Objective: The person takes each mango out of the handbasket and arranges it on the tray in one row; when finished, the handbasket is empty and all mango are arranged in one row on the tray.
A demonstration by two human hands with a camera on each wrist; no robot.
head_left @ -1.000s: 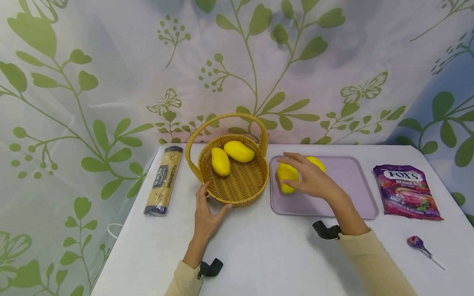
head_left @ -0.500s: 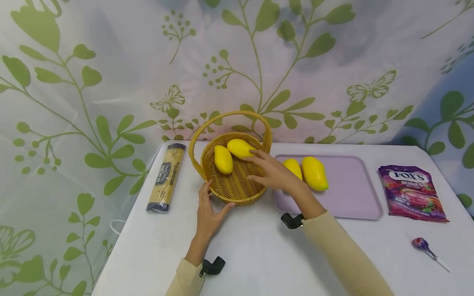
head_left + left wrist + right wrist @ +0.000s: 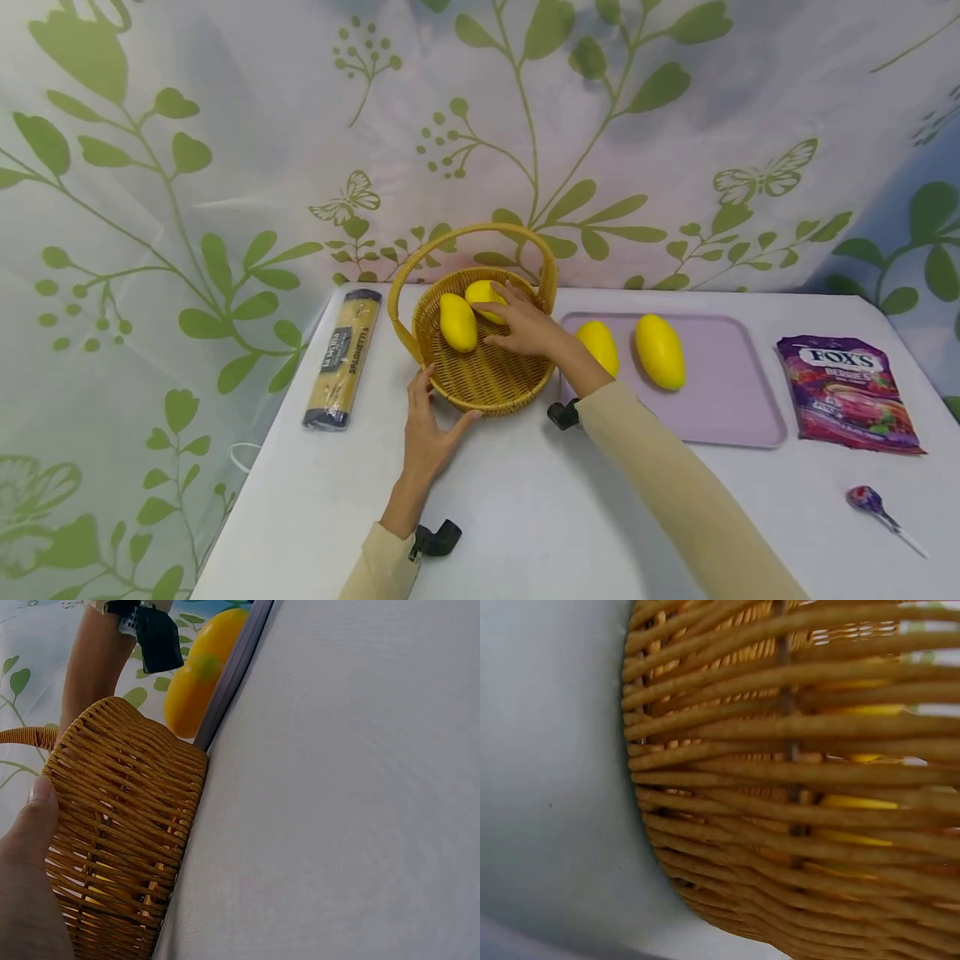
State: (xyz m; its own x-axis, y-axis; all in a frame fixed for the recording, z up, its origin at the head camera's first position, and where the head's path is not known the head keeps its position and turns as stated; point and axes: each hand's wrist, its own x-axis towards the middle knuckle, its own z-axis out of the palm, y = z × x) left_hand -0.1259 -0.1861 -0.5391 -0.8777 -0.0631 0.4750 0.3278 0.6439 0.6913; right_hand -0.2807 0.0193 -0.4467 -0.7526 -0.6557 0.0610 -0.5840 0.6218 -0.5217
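My left hand (image 3: pixel 429 437) holds the front left side of a round wicker basket (image 3: pixel 498 396), its thumb (image 3: pixel 41 799) at the rim in the left wrist view. Two yellow mangoes lie in the basket: the left mango (image 3: pixel 457 323) is in full view, while the back mango (image 3: pixel 483 293) is partly covered by my right hand (image 3: pixel 525 325). That hand reaches over the basket's right rim, fingers extended over the back mango and thumb apart from it. The right wrist view shows mostly the basket's woven wall (image 3: pixel 795 772); the fingers are out of sight there.
A lilac tray (image 3: pixel 727 400) right of the basket bears a mango (image 3: pixel 597 346) partly behind my forearm and another mango (image 3: pixel 660 352). Farther right lie a purple candy bag (image 3: pixel 851 392) and a lollipop (image 3: pixel 873 504). A spaghetti pack (image 3: pixel 343 358) lies left; a patterned curtain (image 3: pixel 637 167) hangs behind.
My right hand has moved left from the tray into the basket, over the back mango. On the tray, the right mango has rolled slightly right. My left hand stays at the basket.
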